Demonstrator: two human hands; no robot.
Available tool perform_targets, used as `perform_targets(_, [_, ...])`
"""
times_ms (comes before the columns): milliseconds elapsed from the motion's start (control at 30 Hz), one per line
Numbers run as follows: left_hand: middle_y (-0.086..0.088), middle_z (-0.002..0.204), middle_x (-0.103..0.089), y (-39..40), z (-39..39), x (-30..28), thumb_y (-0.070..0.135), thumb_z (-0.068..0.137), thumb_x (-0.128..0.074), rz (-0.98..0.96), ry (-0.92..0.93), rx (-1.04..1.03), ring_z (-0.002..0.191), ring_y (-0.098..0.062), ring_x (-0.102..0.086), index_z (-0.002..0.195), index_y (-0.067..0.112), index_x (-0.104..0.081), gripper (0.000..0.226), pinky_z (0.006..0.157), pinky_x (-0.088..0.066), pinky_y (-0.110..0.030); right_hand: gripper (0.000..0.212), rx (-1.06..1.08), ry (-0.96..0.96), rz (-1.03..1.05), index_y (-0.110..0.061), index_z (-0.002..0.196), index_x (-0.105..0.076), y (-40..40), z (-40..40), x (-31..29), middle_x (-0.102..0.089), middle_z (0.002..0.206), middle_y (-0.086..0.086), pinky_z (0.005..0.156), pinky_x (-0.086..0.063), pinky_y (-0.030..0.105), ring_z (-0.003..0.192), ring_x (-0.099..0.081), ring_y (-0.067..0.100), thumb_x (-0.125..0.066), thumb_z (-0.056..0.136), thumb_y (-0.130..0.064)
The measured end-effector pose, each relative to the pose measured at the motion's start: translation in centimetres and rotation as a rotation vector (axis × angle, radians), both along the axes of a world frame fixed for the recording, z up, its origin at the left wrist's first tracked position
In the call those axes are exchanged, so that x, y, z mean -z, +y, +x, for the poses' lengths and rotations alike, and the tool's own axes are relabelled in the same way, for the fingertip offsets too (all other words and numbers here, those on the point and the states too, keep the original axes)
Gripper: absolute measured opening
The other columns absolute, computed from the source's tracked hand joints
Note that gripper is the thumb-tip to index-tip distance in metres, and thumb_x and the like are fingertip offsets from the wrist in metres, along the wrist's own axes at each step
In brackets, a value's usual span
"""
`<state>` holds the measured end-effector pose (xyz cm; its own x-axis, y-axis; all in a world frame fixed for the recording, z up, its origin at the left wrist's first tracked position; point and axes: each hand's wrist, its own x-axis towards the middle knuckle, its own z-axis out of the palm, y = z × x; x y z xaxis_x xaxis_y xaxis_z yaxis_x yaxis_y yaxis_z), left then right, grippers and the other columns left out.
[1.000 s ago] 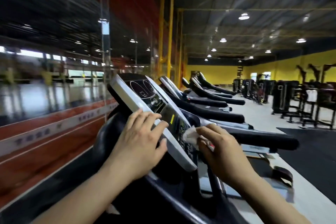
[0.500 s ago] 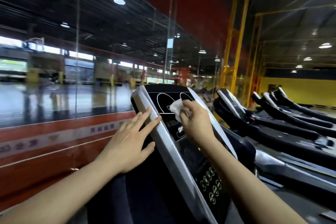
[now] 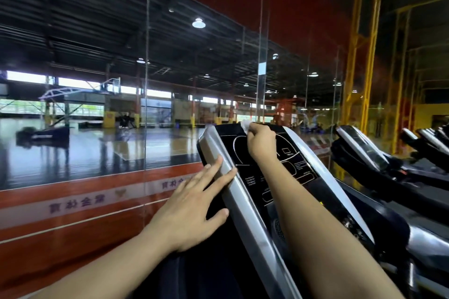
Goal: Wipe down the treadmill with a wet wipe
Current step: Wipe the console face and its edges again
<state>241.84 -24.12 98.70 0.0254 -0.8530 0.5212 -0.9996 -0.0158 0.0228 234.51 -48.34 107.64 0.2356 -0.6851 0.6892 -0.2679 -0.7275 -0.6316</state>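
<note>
The right hand (image 3: 261, 142) grips a white wipe (image 3: 245, 126) against the top edge of the treadmill's black console (image 3: 286, 167). The left hand (image 3: 194, 204) rests flat, fingers straight, on its silver side rim (image 3: 240, 204).

The treadmill's console (image 3: 274, 167) has a glossy black face with thin white outlines and small white print, framed by a silver edge strip (image 3: 233, 182) on each side. The wipe (image 3: 245, 126) is white. Below the glass wall (image 3: 97, 104) runs an orange-red band (image 3: 73, 221) with a pale stripe carrying dark mirrored lettering and thin white lines. The court floor (image 3: 97, 153) beyond is shiny brown wood. The steel columns (image 3: 364, 56) are yellow, the upper wall dark red. The neighbouring treadmills (image 3: 379, 153) are black and silver.
</note>
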Motion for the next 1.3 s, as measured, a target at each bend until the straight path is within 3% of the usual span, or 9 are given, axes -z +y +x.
perform_targets(167, [0.034, 0.155, 0.037, -0.1, -0.2, 0.0, 0.055, 0.101, -0.047, -0.012, -0.007, 0.009, 0.152, 0.001, 0.02, 0.151, 0.063, 0.015, 0.08, 0.129, -0.005, -0.039, 0.042, -0.295, -0.105, -0.223, -0.028, 0.112, -0.076, 3.2, -0.5, 1.7, -0.071, 0.105, -0.022, 0.091, -0.044, 0.01, 0.096, -0.064, -0.006, -0.053, 0.094, 0.002])
perform_targets(333, [0.033, 0.157, 0.034, -0.1, -0.3, 0.1, 0.054, 0.1, -0.048, -0.024, -0.002, 0.003, 0.153, 0.001, 0.016, 0.153, 0.061, 0.009, 0.079, 0.128, -0.005, -0.036, 0.037, -0.618, -0.056, -0.39, -0.021, 0.112, -0.077, 6.2, 0.0, 1.7, -0.072, 0.12, -0.013, 0.108, -0.046, 0.026, 0.121, -0.062, 0.0, -0.058, 0.093, 0.004])
perform_targets(500, [0.035, 0.157, 0.033, 0.2, -0.4, 0.1, 0.052, 0.1, -0.048, -0.037, 0.019, -0.002, 0.153, 0.001, 0.014, 0.153, 0.06, 0.012, 0.08, 0.127, -0.004, -0.034, 0.042, -0.312, -0.016, -0.306, -0.022, 0.118, -0.075, 1.7, -0.3, 0.7, -0.073, 0.115, -0.008, 0.106, -0.048, 0.026, 0.108, -0.064, 0.004, -0.056, 0.093, 0.004])
perform_targets(633, [0.039, 0.159, 0.024, 0.0, 0.0, 0.2, 0.049, 0.097, -0.05, -0.079, 0.088, 0.015, 0.153, 0.006, 0.007, 0.158, 0.049, 0.012, 0.087, 0.128, -0.015, -0.043, 0.034, -0.211, -0.001, -0.137, -0.027, 0.117, -0.074, 0.8, 0.0, 0.0, -0.067, 0.097, -0.007, 0.083, -0.046, 0.024, 0.076, -0.056, 0.004, -0.051, 0.098, -0.008])
perform_targets(800, [0.032, 0.161, 0.02, -0.3, 0.1, 0.3, 0.047, 0.097, -0.049, -0.096, 0.084, -0.044, 0.154, 0.002, 0.009, 0.16, 0.046, 0.003, 0.082, 0.129, -0.011, -0.039, 0.032, -0.618, 0.057, -0.334, -0.024, 0.117, -0.075, 6.8, 1.1, 0.9, -0.066, 0.132, -0.012, 0.112, -0.036, 0.015, 0.127, -0.053, -0.005, -0.06, 0.097, -0.005])
perform_targets(933, [0.033, 0.163, 0.017, -0.1, -0.3, 0.3, 0.043, 0.098, -0.05, -0.09, 0.098, -0.054, 0.154, 0.002, 0.008, 0.161, 0.047, 0.002, 0.082, 0.127, -0.005, -0.031, 0.024, -0.653, 0.016, -0.306, -0.012, 0.115, -0.076, 6.0, 1.3, 1.0, -0.069, 0.129, -0.004, 0.112, -0.041, 0.021, 0.127, -0.054, -0.006, -0.063, 0.096, -0.005])
perform_targets(1067, [0.037, 0.162, 0.018, 0.0, -0.2, 0.1, 0.042, 0.097, -0.052, -0.088, 0.105, -0.043, 0.154, 0.0, 0.004, 0.16, 0.048, 0.002, 0.083, 0.128, -0.008, -0.033, 0.029, -0.567, -0.064, -0.244, -0.024, 0.119, -0.075, 5.6, 1.3, 0.8, -0.071, 0.123, -0.015, 0.112, -0.045, 0.03, 0.125, -0.058, -0.003, -0.06, 0.098, -0.012])
perform_targets(1200, [0.039, 0.16, 0.018, 0.0, -0.1, 0.2, 0.043, 0.097, -0.051, -0.094, 0.109, -0.037, 0.155, -0.001, 0.003, 0.159, 0.05, 0.003, 0.083, 0.129, -0.008, -0.037, 0.031, -0.426, -0.095, -0.211, -0.033, 0.117, -0.075, 4.9, -0.3, 2.0, -0.07, 0.114, -0.026, 0.102, -0.05, 0.021, 0.111, -0.062, -0.009, -0.061, 0.098, -0.013])
perform_targets(1300, [0.038, 0.16, 0.019, -0.1, -0.2, 0.2, 0.043, 0.097, -0.051, -0.093, 0.107, -0.04, 0.155, -0.002, 0.003, 0.16, 0.049, 0.003, 0.083, 0.129, -0.007, -0.036, 0.03, -0.199, -0.063, -0.165, -0.036, 0.117, -0.074, 2.6, -1.9, 3.3, -0.075, 0.107, -0.015, 0.086, -0.054, 0.025, 0.096, -0.069, 0.007, -0.062, 0.098, -0.016])
